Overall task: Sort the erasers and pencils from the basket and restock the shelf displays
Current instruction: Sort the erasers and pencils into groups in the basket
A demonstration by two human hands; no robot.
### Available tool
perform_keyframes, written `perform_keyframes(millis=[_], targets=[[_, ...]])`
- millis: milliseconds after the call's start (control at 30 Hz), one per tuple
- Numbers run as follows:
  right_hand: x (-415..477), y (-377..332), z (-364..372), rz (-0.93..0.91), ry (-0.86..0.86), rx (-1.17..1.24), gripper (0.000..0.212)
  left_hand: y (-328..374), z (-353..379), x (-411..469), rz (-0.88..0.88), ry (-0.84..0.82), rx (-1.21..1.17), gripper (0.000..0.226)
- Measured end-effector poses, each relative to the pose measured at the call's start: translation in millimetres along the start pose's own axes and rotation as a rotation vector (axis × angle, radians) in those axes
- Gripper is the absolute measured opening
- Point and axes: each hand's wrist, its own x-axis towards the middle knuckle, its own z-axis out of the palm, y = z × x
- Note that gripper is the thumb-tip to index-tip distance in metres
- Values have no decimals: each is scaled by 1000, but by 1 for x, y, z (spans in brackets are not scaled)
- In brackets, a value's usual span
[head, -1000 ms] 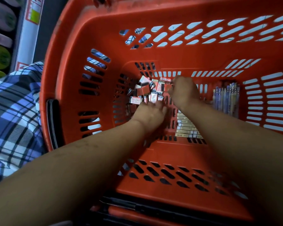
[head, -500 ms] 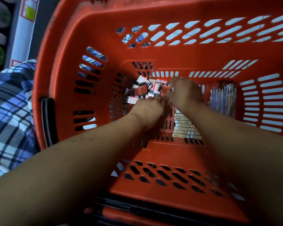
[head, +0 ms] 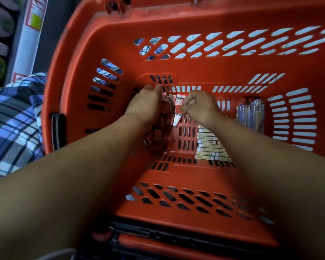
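Observation:
Both of my hands reach deep into the orange basket (head: 176, 68). A heap of small red and white wrapped erasers (head: 164, 126) lies on its floor at the far left. My left hand (head: 144, 104) is cupped against the left side of the heap, fingers fairly straight, and hides part of it. My right hand (head: 201, 106) has its fingers curled and pinches a white wrapped eraser (head: 177, 117) at the heap's right edge. A row of flat yellow-labelled eraser boxes (head: 206, 145) lies under my right wrist. A bundle of blue and pale pencils (head: 250, 115) lies along the right wall.
The basket's slotted walls rise steeply all round the hands. A black handle (head: 58, 132) hangs at its left side, and black parts run under the near rim. A blue plaid cloth (head: 13, 124) is at the left. A white shelf post (head: 30, 34) stands at the far left.
My left hand has moved from the near side of the eraser heap to its far left side. My right hand has curled tighter by the heap. The view has shifted slightly.

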Motion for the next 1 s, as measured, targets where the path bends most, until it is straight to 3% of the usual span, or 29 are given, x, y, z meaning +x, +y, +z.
perform_keyframes(millis=[233, 333, 500, 767, 867, 1000], targets=[[0, -8, 9, 98, -118, 126, 14, 0, 27, -1, 225, -103, -47, 30], [2, -10, 14, 112, -110, 136, 20, 0, 29, 1, 206, -113, -64, 31], [0, -14, 12, 170, -96, 275, 11, 0, 27, 3, 203, -73, 34, 30], [0, -15, 9, 183, -87, 307, 14, 2, 18, 3, 23, 55, 82, 29], [-1, -18, 6, 194, -110, 293, 9, 3, 13, 4, 15, 25, 150, 39], [-5, -19, 7, 197, -206, 338, 11, 8, 7, 6, -13, -30, 277, 35]])
